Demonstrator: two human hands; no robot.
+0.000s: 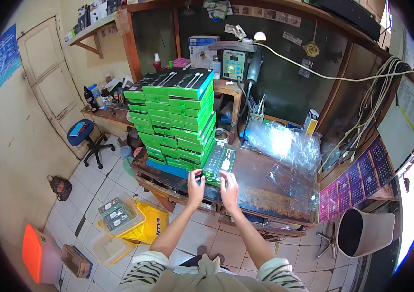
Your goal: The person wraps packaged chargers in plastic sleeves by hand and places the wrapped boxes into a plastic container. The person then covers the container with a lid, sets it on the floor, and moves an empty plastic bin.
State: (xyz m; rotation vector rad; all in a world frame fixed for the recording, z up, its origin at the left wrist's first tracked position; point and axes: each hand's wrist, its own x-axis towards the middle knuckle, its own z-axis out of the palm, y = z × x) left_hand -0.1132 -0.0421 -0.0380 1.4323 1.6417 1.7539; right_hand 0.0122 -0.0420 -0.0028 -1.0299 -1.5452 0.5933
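A tall stack of green-and-black product boxes [178, 117] rises from the left part of the wooden desk. The boxes carry a picture of white cables on their black tops. Against the stack's right side is a short pile with a green-and-black box [219, 160] on top. My left hand [196, 187] is at this pile's near left corner, fingers curled against it. My right hand [229, 187] grips its near right corner, fingers bent over the edge. Some fingertips are hard to make out.
Clear plastic wrap [285, 146] covers the desk's right side. Behind stand a soldering or hot-air station [234, 63] and a pen basket [256, 114]. On the floor at left are a yellow crate [151, 224] and a clear tub of packs [117, 214]. A chair [365, 233] stands right.
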